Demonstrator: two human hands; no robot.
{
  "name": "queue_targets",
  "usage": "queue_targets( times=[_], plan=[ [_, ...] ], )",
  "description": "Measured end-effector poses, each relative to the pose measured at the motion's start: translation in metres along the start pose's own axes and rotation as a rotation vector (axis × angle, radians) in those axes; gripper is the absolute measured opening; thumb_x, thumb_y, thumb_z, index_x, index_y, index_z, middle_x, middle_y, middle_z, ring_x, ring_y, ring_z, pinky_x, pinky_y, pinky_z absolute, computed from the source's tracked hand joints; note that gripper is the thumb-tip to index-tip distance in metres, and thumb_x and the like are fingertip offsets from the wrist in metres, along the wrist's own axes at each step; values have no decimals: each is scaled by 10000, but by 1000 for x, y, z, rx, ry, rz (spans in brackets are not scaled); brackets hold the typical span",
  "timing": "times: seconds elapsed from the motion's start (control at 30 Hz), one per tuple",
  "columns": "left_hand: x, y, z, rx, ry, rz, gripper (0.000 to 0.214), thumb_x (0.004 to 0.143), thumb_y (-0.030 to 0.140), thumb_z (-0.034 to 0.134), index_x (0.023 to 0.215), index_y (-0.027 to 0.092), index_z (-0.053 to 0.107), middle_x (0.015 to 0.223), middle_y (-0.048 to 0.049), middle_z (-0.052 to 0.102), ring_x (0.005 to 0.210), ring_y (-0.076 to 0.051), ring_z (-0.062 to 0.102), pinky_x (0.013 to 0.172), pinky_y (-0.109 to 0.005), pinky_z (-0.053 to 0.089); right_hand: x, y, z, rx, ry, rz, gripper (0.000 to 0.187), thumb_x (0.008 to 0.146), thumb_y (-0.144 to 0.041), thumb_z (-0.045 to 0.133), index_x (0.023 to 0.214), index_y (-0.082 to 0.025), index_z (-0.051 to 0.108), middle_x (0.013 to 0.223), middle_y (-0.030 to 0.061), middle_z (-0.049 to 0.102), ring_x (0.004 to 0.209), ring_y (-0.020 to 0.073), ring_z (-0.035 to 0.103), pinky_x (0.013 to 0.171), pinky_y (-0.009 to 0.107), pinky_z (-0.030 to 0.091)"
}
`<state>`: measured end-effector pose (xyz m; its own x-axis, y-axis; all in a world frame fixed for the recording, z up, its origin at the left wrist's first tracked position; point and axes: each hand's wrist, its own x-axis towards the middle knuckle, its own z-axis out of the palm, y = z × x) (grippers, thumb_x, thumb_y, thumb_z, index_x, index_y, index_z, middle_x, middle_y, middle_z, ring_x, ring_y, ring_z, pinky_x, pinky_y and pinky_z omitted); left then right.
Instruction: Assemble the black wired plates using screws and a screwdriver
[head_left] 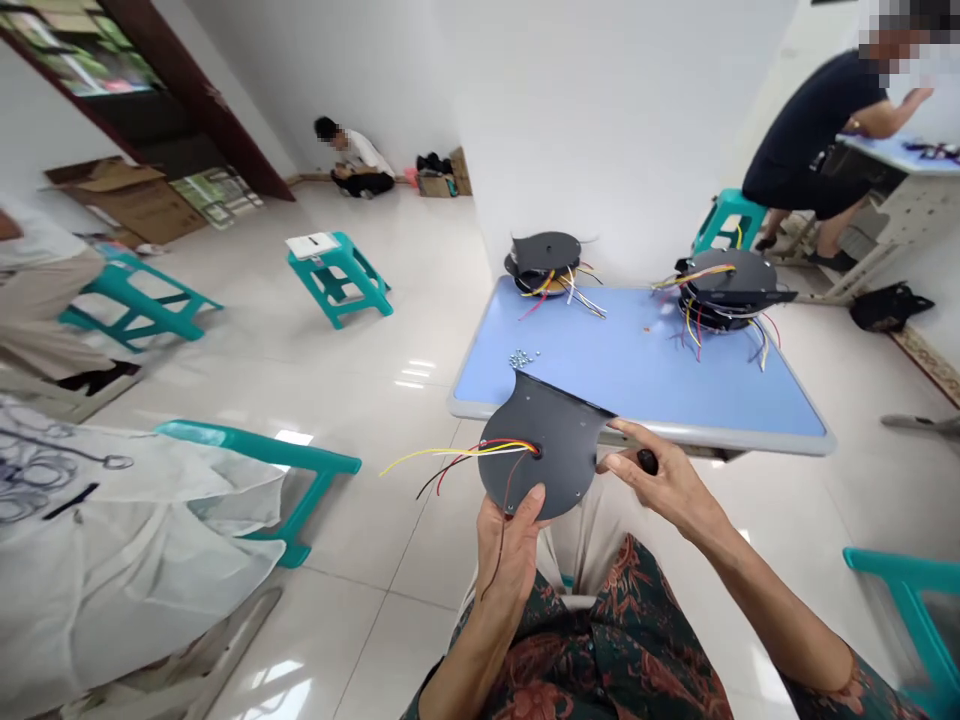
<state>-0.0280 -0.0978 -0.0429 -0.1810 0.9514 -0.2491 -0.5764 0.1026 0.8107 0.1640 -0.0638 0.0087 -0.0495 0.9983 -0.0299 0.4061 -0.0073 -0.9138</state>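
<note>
Above the lap (581, 545), by the near edge of the blue table (615, 345), the left hand (514, 545) clasps a wired dark housing (559, 425) from below; the right hand (675, 488) grips its right edge, cradling a black object (647, 461). Positioning seems the step; steadying it likely comes next.

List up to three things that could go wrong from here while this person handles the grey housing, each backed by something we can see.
1. The loose screws lie in an open heap on the blue table; a bump from the grey housing could scatter them.
2. The brown wire trails over the left hand and might get tugged.
3. The coloured wires stick out past the housing's edge, so they could snag.
</note>
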Motion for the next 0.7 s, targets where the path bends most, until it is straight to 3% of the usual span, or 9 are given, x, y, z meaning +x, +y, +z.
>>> queue_targets(
  times=[0.1, 0.2, 0.27, 0.33, 0.43, 0.53, 0.7],
  plan=[
    [8, 16, -19, -53, 95, 37, 694, 714, 309, 855, 1346, 202, 589, 1174, -115, 740, 1111, -305, 702, 967, -487, 585, 29, -21, -13, -193, -70, -95, 611, 904, -590, 534, 1336, -164, 608, 735, 24, 751, 499, 131, 493, 516, 264, 387],
    [13, 34, -38, -115, 200, 70, 713, 661, 296, 886, 1310, 200, 609, 1137, -101, 751, 1070, -302, 716, 952, -507, 593, 73, -38, -11, -445, -51, -199, 452, 965, -525, 442, 1082, -194, 727, 670, 15, 733, 534, 148, 559, 597, 275, 413],
    [15, 44, -48, -129, 280, 91, 712, 622, 280, 907, 1274, 207, 630, 1085, -83, 763, 1030, -295, 728, 929, -511, 606, 107, -44, -1, -644, -28, -252, 311, 958, -382, 486, 1003, -215, 745, 697, 14, 744, 613, 163, 632, 655, 277, 423],
    [16, 52, -56, -130, 346, 104, 704, 594, 263, 919, 1242, 219, 647, 1050, -66, 768, 1010, -292, 733, 906, -507, 619, 142, -44, 14, -806, -27, -276, 285, 936, -235, 506, 1095, -225, 742, 829, 33, 782, 774, 185, 700, 721, 276, 436],
    [17, 60, -65, -147, 390, 105, 689, 580, 249, 923, 1217, 231, 661, 1058, -57, 767, 1027, -295, 729, 898, -496, 628, 182, -39, 37, -953, -66, -237, 310, 941, -245, 551, 1195, -223, 726, 1087, 76, 782, 1017, 225, 699, 795, 280, 445],
    [19, 63, -72, -158, 403, 95, 698, 583, 259, 923, 1228, 226, 658, 1077, -65, 763, 1065, -313, 717, 900, -503, 629, 203, -33, 55, -984, -65, -209, 303, 930, -249, 579, 1189, -206, 731, 1120, 94, 773, 1054, 240, 687, 795, 281, 446],
    [22, 63, -77, -152, 390, 78, 734, 602, 278, 919, 1277, 215, 636, 1129, -86, 751, 1111, -336, 699, 904, -522, 626, 207, -27, 67, -1012, -33, -196, 274, 937, -251, 574, 1149, -186, 734, 1095, 118, 771, 1032, 251, 686, 773, 288, 439]
  ],
)
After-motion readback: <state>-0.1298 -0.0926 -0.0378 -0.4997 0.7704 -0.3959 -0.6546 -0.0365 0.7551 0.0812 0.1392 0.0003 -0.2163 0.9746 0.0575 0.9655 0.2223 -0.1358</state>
